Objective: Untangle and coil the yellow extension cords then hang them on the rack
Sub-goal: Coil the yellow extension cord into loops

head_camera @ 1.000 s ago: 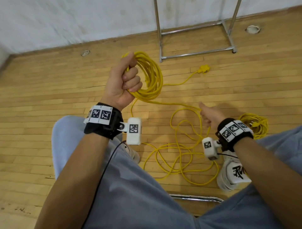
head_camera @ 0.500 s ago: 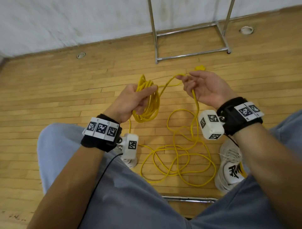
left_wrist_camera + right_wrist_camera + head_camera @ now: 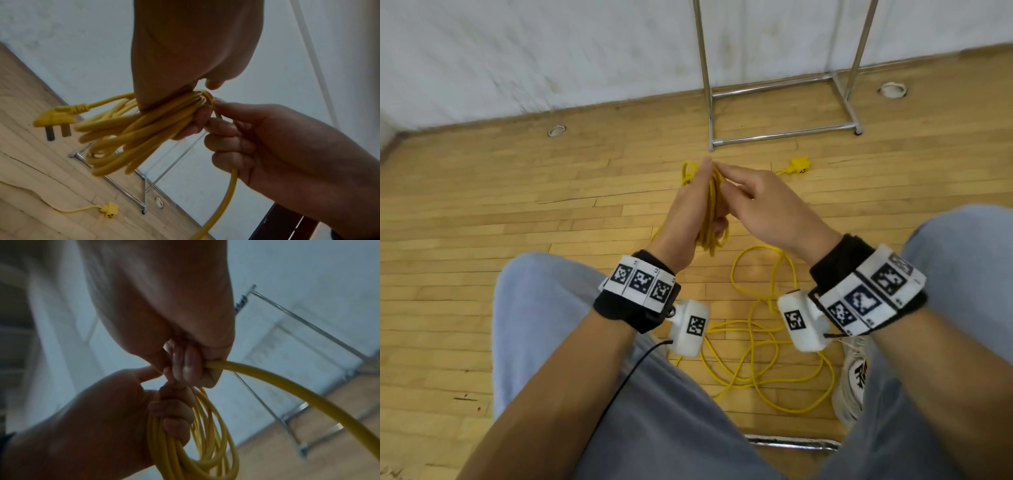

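Left hand [image 3: 690, 209] wrapped round the coil [image 3: 131, 136], right hand [image 3: 763, 205] pinching the loose run right against it

Left fingers curl round a bundle of yellow loops held above the wooden floor [image 3: 517, 212], with the plug [image 3: 54, 117] sticking out of the bundle. Right-hand fingers [image 3: 186, 365] are curled on the single strand [image 3: 287, 386], touching the left hand's fingertips. From there the strand drops to loose cord [image 3: 763, 346] sprawled on the floor between the knees, near a white shoe [image 3: 854, 377]. A yellow socket end [image 3: 799, 166] lies further out, just short of the rack [image 3: 784, 137], whose base frame sits by the wall. Bare floor to the left. Right wrist view is kinda blurry, so can't tell how tight the pinch is.
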`<state>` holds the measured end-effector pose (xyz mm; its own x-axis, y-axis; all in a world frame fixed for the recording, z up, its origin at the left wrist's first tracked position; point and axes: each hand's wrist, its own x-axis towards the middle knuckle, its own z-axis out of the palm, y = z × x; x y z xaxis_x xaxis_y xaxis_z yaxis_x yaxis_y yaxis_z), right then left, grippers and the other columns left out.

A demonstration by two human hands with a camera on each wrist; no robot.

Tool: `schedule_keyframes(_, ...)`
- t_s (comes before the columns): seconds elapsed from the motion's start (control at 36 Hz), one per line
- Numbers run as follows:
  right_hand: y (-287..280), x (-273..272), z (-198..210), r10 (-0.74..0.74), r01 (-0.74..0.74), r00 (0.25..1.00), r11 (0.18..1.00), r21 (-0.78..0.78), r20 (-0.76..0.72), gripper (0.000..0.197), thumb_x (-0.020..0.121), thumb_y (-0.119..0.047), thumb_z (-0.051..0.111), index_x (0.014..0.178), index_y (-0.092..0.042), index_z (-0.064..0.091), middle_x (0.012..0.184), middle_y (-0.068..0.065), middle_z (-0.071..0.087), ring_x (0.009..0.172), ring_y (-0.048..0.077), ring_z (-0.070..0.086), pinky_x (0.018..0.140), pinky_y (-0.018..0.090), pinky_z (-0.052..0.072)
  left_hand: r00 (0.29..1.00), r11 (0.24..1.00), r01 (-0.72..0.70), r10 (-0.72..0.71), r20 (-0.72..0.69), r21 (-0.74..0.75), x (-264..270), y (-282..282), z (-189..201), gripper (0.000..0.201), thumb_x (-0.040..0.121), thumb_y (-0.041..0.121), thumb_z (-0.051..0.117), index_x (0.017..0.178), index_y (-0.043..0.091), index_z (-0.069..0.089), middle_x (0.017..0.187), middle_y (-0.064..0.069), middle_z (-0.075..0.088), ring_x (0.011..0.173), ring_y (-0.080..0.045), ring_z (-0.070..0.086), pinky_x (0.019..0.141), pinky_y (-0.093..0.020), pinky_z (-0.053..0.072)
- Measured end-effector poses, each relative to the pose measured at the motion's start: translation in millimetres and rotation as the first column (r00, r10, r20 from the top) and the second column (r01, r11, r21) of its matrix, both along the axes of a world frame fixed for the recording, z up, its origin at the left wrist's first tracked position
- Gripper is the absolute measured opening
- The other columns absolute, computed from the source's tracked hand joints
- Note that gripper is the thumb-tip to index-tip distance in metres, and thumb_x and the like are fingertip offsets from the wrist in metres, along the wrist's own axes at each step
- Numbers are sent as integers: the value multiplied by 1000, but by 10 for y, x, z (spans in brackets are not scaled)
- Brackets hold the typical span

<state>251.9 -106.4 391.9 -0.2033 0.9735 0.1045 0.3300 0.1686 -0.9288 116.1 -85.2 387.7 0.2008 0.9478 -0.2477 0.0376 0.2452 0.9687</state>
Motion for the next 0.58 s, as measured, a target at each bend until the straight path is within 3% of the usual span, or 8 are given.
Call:
schedule_keyframes(0.06, -1, -14, -5, -36, 23, 991, 995, 95, 131, 39, 110, -19, 43, 144, -26, 57, 82, -6, 71, 69, 2, 68, 68, 22, 54, 1000, 1000, -11, 11, -16, 4, 57, -2, 2, 70, 103, 64, 35, 98, 3, 70, 78, -24, 57, 65, -26, 55, 61, -41, 47)
schedule_keyframes(0.08, -1, -26, -17, -68, 47, 984, 991, 126, 165, 38, 110, -19, 43, 144, -26, 57, 80, -10, 69, 68, 1, 67, 65, 19, 53, 1000, 1000, -24, 24, -13, 2, 86, -2, 2, 71, 102, 64, 37, 101, 2, 72, 91, -31, 64, 77, -31, 61, 72, -50, 54)
schedule_keyframes(0.14, -6, -69, -14, -140, 106, 968, 981, 164, 207, 41, 109, -21, 43, 150, -23, 48, 75, -14, 64, 63, 0, 63, 57, 15, 48, 998, 998, -57, 57, 3, -17, 115, -14, 34, 62, 102, 61, 40, 97, 10, 74, 113, -31, 68, 99, -35, 68, 96, -57, 52)
schedule_keyframes(0.17, -12, -86, -8, -166, 130, 961, 977, 171, 221, 42, 109, -22, 44, 151, -22, 43, 73, -11, 63, 60, 2, 62, 54, 17, 47, 997, 996, -79, 79, 13, -29, 127, -10, 41, 57, 103, 59, 41, 96, 12, 73, 113, -28, 70, 104, -35, 69, 97, -55, 52)
schedule_keyframes(0.31, -7, -100, 3, -160, 134, 976, 976, 174, 148, 22, 108, -16, 44, 130, -15, 39, 75, -4, 63, 57, 1, 58, 49, 18, 42, 981, 984, -178, 179, 72, -12, 121, 87, 55, 58, 85, 68, 55, 109, 16, 62, 96, -10, 55, 86, -29, 55, 76, -47, 45)
schedule_keyframes(0.39, -6, -92, -17, -155, 129, 977, 977, 172, 144, 14, 107, -18, 46, 119, -17, 39, 78, -3, 65, 56, 4, 58, 47, 19, 41, 974, 976, -214, 210, 88, 39, 106, 122, 64, 45, 96, 56, 54, 98, 12, 59, 84, -11, 50, 81, -26, 50, 73, -44, 44)
schedule_keyframes(0.44, 0, -73, -46, -145, 127, 977, 984, 122, 157, 12, 107, -23, 47, 115, -19, 40, 74, -3, 65, 53, 6, 58, 46, 22, 41, 965, 970, -241, 234, 120, 41, 90, 157, 62, 40, 103, 49, 53, 92, 11, 59, 78, -6, 56, 77, -24, 54, 72, -38, 50)
schedule_keyframes(0.58, 20, -13, -132, -33, 41, 981, 998, -37, 192, 22, 108, -37, 44, 97, -21, 53, 72, 0, 70, 56, 8, 60, 56, 30, 46, 922, 964, -265, 249, 296, 17, 71, 199, 107, 30, 108, 39, 45, 96, 12, 52, 77, -4, 61, 69, -19, 59, 62, -34, 50)
